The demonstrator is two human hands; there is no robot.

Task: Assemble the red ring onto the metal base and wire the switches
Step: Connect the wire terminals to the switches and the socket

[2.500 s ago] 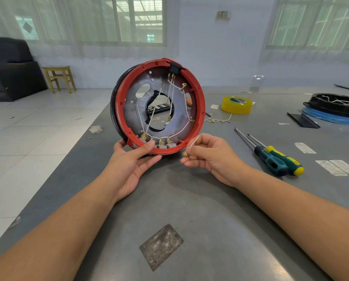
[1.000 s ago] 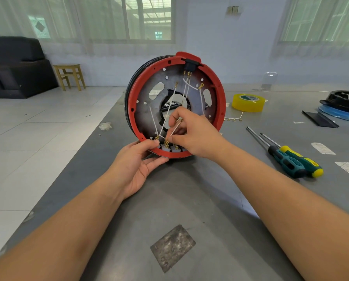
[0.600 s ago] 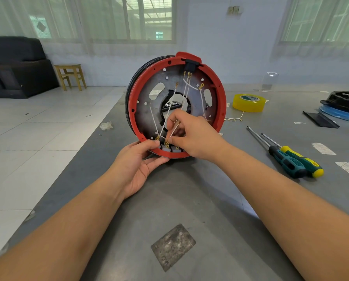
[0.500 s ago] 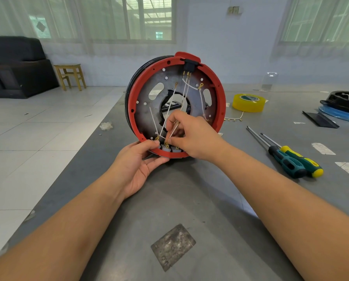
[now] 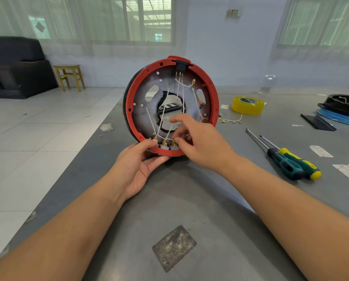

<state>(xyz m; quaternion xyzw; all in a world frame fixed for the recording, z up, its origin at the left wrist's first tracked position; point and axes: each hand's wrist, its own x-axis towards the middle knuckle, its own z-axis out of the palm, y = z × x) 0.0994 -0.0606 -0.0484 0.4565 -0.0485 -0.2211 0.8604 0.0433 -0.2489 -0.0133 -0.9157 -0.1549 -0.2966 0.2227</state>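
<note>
Head view: near the worktop's left edge, the red ring point(image 5: 215, 102) already sits on the upright metal base point(image 5: 143, 106); the left hand point(image 5: 138, 169) grips its bottom rim while the right hand point(image 5: 198, 138), fingers loosely spread, touches the switches point(image 5: 165, 146); some wiring apparently remains.

Red ring point(image 5: 213, 92) seated around the rim of the grey metal base point(image 5: 143, 104), the assembly standing on edge on the table with its open face toward the camera; the left hand point(image 5: 137, 169) grips its lowest edge from below, thumb lying on the inner rim. Three pale switches point(image 5: 165, 146) with brass terminals sit side by side at the bottom of the ring, just right of the left thumb and directly beneath the fingertips of the right hand point(image 5: 202, 142). Thin white wires point(image 5: 163, 113) run from these terminals up across the base's central opening toward a black switch point(image 5: 180, 64) set at the top of the ring.
</note>
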